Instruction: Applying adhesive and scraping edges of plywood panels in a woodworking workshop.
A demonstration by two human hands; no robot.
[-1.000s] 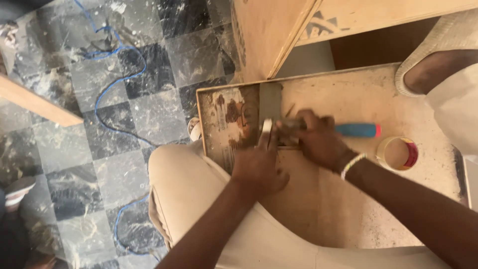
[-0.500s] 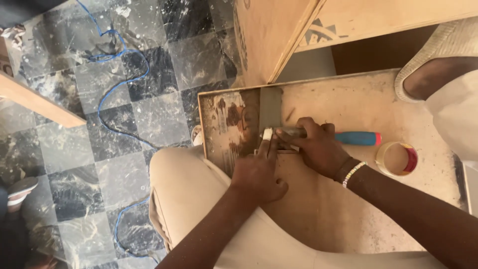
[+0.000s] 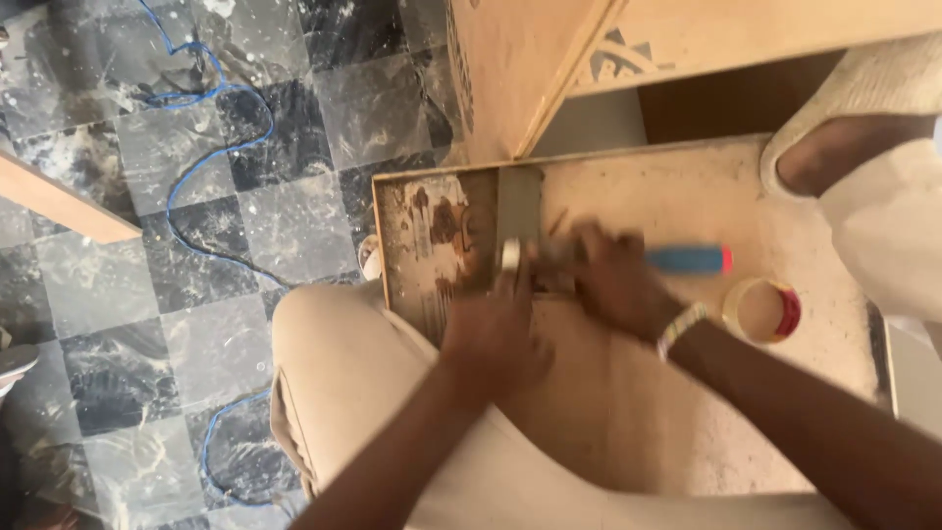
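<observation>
My right hand (image 3: pixel 613 280) is closed around a tool with a blue handle (image 3: pixel 692 259) that lies across a dusty wooden board (image 3: pixel 687 186). The tool's front end is hidden under my fingers. My left hand (image 3: pixel 496 334) rests on the board just left of it, fingertips holding a small white piece (image 3: pixel 511 255) by a grey strip (image 3: pixel 518 206). Both hands are blurred. Brown stains (image 3: pixel 442 226) cover the board's left end. My knee (image 3: pixel 334 353) in beige trousers lies beside the board.
A roll of tape (image 3: pixel 763 310) lies on the board right of my wrist. A foot in a beige slipper (image 3: pixel 844 128) rests on the far right corner. A wooden cabinet (image 3: pixel 510 69) stands behind. A blue cable (image 3: pixel 211 147) and a plank (image 3: pixel 59 201) lie on the tiled floor.
Both hands stay at the same spot on the board. The right hand and the blue-handled tool shift slightly back and forth, and the hands are now blurred by motion.
</observation>
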